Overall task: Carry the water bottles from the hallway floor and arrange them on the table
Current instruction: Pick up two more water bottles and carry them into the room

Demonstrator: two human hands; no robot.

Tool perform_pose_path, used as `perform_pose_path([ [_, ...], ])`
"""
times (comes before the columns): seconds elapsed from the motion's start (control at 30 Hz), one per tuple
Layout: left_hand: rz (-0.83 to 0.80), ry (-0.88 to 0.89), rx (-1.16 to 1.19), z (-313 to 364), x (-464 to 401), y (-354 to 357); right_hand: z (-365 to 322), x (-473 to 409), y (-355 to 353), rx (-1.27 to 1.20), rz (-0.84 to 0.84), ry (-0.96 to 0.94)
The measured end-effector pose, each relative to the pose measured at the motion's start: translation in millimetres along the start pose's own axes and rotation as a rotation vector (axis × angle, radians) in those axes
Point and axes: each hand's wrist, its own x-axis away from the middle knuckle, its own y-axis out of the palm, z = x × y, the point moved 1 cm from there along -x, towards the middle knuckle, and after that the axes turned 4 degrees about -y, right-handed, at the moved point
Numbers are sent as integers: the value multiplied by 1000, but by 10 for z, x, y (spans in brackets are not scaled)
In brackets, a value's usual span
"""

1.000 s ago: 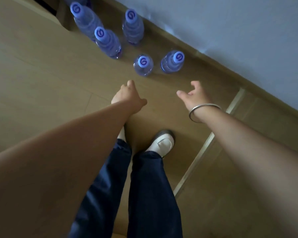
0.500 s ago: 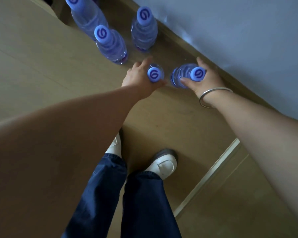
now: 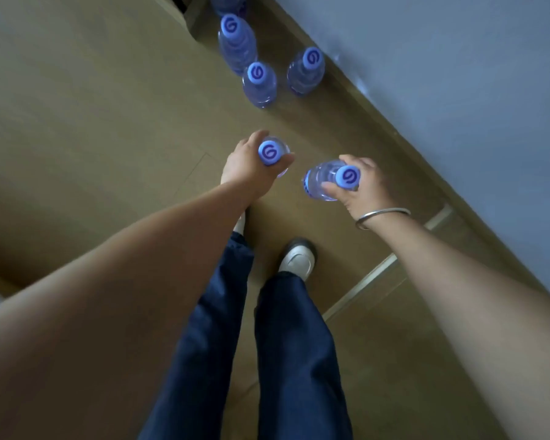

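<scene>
Our left hand (image 3: 248,166) and right hand (image 3: 364,185) each clasp one bottle near its cap — a loose, high hold could let either slip and topple the floor bottles (image 3: 259,85).

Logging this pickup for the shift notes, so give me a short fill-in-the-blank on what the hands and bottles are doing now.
1. Each hand holds ____ bottle.
2. The bracelet is on the ____ wrist.
3. Every bottle cap, like the one by the left hand, is coloured ____.
4. The bottle in the right hand is tilted, while the bottles on the floor stand ____.

Missing words: one; right; blue; upright
</scene>
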Motion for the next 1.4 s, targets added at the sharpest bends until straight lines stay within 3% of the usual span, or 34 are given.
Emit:
perform_pose_path([
  [0.13,62,-111,128,-22,702,-416,-588,639,-207,25,-21,-105],
  [0.33,237,-219,413,-70,1778,-983,-1458,1336,-449,6,77,-278],
  [0.47,278,-262,429,-157,2438,-1461,-2098,1751,-546,43,38,-385],
  [0.63,378,-126,424,-223,3152,-2319,-2936,2204,-651,193,-79,-512],
  [0.77,498,-114,502,-286,3633,-3025,-3655,2513,-645,233,-127,-629],
  [1.17,942,-42,743,-716,4284,-5233,-5950,3004,-143,72,-69,-905],
  [1.4,978,6,781,-1197,4233,-6038,-6779,2916,349,9,-95,-885],
])
